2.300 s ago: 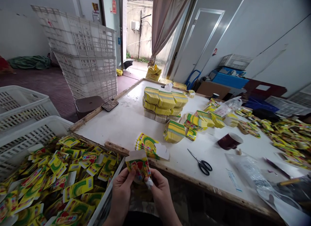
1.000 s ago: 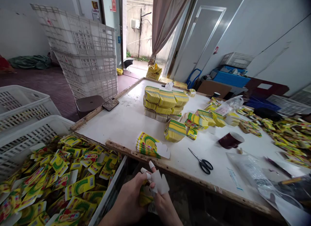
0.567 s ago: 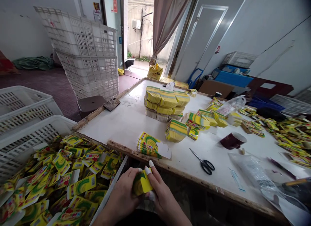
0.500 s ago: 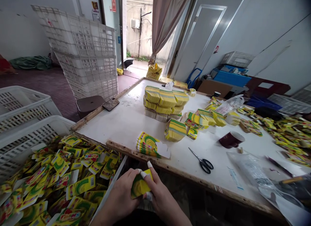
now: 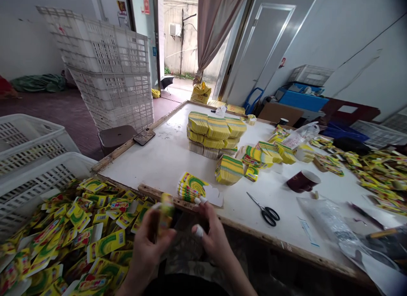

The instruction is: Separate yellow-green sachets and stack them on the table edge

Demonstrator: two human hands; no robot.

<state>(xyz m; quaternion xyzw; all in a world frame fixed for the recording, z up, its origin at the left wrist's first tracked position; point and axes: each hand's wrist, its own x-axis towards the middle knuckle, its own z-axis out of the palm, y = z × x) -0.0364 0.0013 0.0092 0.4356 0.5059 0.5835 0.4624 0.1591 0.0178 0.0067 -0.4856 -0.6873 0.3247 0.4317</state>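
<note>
My left hand (image 5: 149, 241) is closed around a small yellow carton (image 5: 165, 211), blurred by motion, just in front of the table edge. My right hand (image 5: 212, 232) has white coverings on its thumb and fingertips. Its thumb stands apart from the fingers, which are close to a fanned pile of flat yellow-and-green cartons (image 5: 193, 186) at the edge; whether they touch it I cannot tell. Several cartons (image 5: 106, 245) fill a white crate at my left. Behind the fan stands a bundle of stacked cartons (image 5: 229, 169).
Black-handled scissors (image 5: 266, 213) and a dark red mug (image 5: 303, 181) are on the white table (image 5: 152, 160) to the right. Carton stacks (image 5: 216, 132) rise in the middle. A phone (image 5: 144, 137) lies at the left edge, near tall stacked crates (image 5: 108, 71). Clear plastic bags (image 5: 330, 219) lie at right.
My hands have moved apart. The carton has gone left and up with my left hand, while my right hand has let go of it and moved towards the fanned pile.
</note>
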